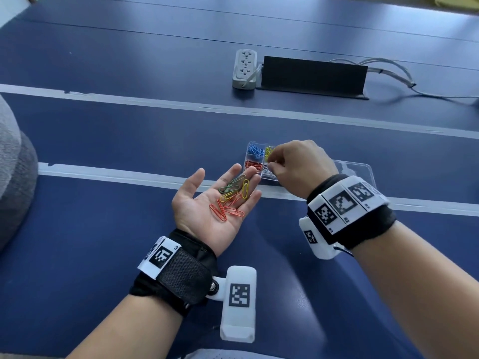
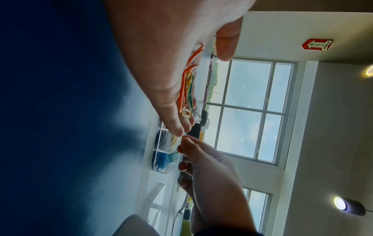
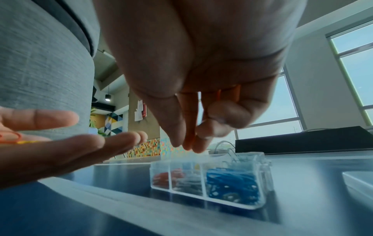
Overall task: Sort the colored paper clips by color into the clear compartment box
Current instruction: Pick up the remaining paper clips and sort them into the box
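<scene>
Palm up above the blue counter [image 1: 103, 141], the left hand [image 1: 212, 203] lies flat with straight fingers, carrying a loose heap of paper clips [image 1: 232, 200] in orange, yellow and green. Just beyond its fingertips sits the clear box [image 1: 259, 161], with blue, yellow, red and silver clips in separate compartments. Over the box hangs the right hand [image 1: 298, 167], fingertips drawn together; whether they pinch a clip cannot be told. Farther back lie a white power strip [image 1: 245, 68] and a black stand [image 1: 313, 76].
</scene>
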`<action>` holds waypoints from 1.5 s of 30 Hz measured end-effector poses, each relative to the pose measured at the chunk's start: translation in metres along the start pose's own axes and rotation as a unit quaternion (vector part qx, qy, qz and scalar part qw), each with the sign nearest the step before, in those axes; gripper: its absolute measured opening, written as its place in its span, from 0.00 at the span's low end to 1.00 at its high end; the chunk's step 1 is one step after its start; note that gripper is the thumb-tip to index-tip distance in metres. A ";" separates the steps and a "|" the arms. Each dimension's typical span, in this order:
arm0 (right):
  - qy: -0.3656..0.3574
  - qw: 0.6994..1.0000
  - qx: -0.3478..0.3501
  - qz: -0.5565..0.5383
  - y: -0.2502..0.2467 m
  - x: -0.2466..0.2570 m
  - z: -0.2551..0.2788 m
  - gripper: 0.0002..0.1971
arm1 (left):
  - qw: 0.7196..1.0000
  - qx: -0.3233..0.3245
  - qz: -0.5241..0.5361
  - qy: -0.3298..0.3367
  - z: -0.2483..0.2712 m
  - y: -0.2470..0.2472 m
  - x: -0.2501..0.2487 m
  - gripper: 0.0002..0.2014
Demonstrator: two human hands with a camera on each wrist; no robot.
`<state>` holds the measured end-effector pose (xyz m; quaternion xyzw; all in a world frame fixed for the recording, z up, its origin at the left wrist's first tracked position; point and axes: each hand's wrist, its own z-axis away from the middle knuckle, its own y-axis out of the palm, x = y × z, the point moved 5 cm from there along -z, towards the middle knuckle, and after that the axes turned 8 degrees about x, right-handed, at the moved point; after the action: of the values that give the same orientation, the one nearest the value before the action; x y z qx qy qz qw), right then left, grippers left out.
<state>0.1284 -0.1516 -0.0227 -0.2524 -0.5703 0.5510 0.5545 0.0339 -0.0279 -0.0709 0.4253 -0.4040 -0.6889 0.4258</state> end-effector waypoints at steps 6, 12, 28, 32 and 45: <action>-0.227 0.971 0.073 -0.017 0.006 0.035 0.028 0.11 | 1.000 0.008 0.003 0.002 0.002 0.002 0.002 0.32; -0.248 0.967 0.056 -0.002 0.004 0.033 0.032 0.07 | 1.000 0.018 -0.004 -0.011 0.006 0.005 0.006 0.33; -0.273 0.955 0.113 0.020 0.014 0.057 0.037 0.08 | 0.999 0.017 -0.033 -0.008 0.009 0.007 0.012 0.32; -0.286 0.954 0.085 -0.026 0.011 0.059 0.040 0.07 | 0.999 0.016 -0.040 -0.006 0.010 0.007 0.010 0.31; -0.112 0.971 -0.051 -0.206 -0.029 0.007 0.005 0.06 | 1.000 0.009 -0.017 -0.001 0.007 0.000 0.005 0.33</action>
<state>0.1314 -0.1546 0.0067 -0.0942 -0.6955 0.4199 0.5755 0.0263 -0.0309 -0.0700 0.4355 -0.4032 -0.6927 0.4098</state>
